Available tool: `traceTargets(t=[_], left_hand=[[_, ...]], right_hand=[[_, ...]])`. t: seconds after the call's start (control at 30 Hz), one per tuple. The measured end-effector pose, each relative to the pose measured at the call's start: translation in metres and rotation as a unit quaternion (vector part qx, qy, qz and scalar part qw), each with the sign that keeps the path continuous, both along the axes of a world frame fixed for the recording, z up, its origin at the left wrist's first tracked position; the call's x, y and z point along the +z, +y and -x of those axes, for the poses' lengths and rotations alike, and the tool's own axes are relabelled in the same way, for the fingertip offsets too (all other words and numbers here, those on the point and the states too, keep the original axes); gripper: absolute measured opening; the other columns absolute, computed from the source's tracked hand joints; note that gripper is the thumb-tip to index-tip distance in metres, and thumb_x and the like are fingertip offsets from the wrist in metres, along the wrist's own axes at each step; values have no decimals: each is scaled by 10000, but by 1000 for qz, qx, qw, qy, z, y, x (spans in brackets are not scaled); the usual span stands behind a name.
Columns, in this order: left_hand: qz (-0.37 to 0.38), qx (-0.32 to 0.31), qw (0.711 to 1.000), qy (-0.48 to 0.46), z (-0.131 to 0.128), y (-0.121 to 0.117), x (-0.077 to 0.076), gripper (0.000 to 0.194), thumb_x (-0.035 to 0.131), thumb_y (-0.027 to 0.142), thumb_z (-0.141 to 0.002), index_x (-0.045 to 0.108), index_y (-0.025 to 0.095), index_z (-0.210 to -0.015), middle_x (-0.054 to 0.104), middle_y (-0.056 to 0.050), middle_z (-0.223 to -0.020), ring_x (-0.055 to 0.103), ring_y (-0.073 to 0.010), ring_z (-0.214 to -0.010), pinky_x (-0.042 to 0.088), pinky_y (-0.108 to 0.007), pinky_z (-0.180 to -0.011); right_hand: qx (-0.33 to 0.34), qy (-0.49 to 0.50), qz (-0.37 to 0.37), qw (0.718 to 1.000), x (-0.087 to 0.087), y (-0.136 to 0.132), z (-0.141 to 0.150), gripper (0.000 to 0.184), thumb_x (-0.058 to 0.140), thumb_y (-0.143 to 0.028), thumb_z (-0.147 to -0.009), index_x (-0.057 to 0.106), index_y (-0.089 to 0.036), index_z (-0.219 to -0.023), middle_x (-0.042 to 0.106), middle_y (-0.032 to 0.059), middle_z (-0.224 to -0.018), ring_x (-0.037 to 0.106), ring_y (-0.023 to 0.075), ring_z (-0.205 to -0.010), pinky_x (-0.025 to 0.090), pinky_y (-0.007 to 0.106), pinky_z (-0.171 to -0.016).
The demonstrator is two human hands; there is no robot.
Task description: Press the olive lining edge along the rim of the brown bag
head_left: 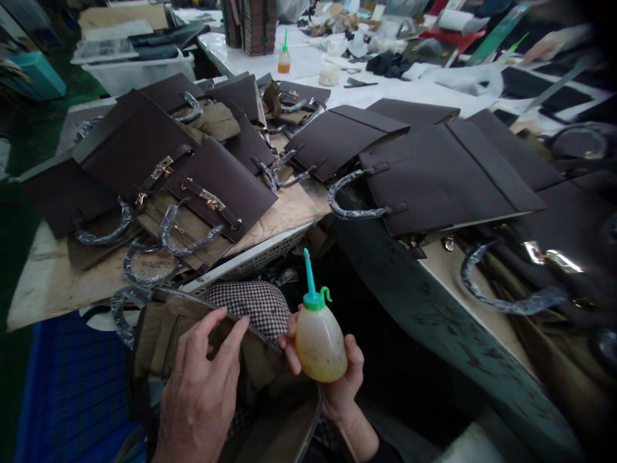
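Observation:
My right hand (344,386) is wrapped round a squeeze bottle (322,344) of yellowish liquid, held upright with its teal nozzle pointing up. A green hooked cap piece sticks out beside the nozzle. My left hand (202,379) is raised over an open handbag (270,399) with a brown fabric lining, thumb and fingers apart and nothing visible between them. The bag lies over my lap, where a checked cloth (248,305) shows beneath it. Part of the bag is hidden behind both hands.
Dark brown handbag pieces (231,186) with plastic-wrapped handles lie piled on the table ahead; more (443,170) cover the right-hand table. A blue crate (72,386) stands at lower left. Farther back are another squeeze bottle (284,61), a white bin (139,74) and another person's hand (554,46).

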State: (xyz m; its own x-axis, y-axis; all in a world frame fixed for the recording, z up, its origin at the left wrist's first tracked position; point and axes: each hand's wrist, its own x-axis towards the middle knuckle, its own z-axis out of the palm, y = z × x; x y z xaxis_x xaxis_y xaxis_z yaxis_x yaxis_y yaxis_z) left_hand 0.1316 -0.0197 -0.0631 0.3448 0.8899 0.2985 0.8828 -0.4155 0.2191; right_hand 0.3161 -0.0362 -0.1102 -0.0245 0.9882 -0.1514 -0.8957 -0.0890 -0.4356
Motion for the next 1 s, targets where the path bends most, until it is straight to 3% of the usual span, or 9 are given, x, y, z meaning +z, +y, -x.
traceTargets(t=[0.3,0.53,0.8,0.9,1.0], left_hand=[[3,3,1000,-25,5,2,-3,244,534,203,-968,637,220,-1189,511,-101,-1374,597,-227,-1054,521,-375,-874],[-14,9,1000,-26,7,3,-3,221,549,214,-965,632,140,-1156,582,-126,-1178,587,-251,-1055,481,-416,-946],[-5,-3,1000,-19,11,3,-4,250,492,192,-978,602,160,-1201,637,-105,-1177,569,-258,-1094,480,-406,-953],[10,-7,1000,15,10,0,-5,369,498,180,-964,548,183,-1329,613,-107,-1230,555,-262,-1127,498,-396,-934],[11,-3,999,45,7,-4,-4,423,505,187,-949,529,184,-1371,601,-112,-1261,550,-274,-1143,510,-408,-926]], right_hand=[[-6,-9,24,1000,2,0,1,637,365,-655,-848,692,-128,-994,669,128,-925,555,187,-609,481,392,-744],[-1,-39,19,999,4,3,-5,573,452,-615,-841,659,-127,-1058,657,135,-985,606,216,-668,494,417,-765],[76,-116,18,990,17,13,-36,575,657,-463,-769,506,-222,-1268,647,149,-1118,671,297,-834,524,450,-720],[123,-176,34,976,27,24,-50,586,701,-407,-754,506,-235,-1280,634,151,-1141,651,311,-916,526,383,-636],[147,-229,28,962,40,38,-61,650,710,-468,-767,486,-220,-1324,607,168,-1190,627,282,-902,503,336,-599]])
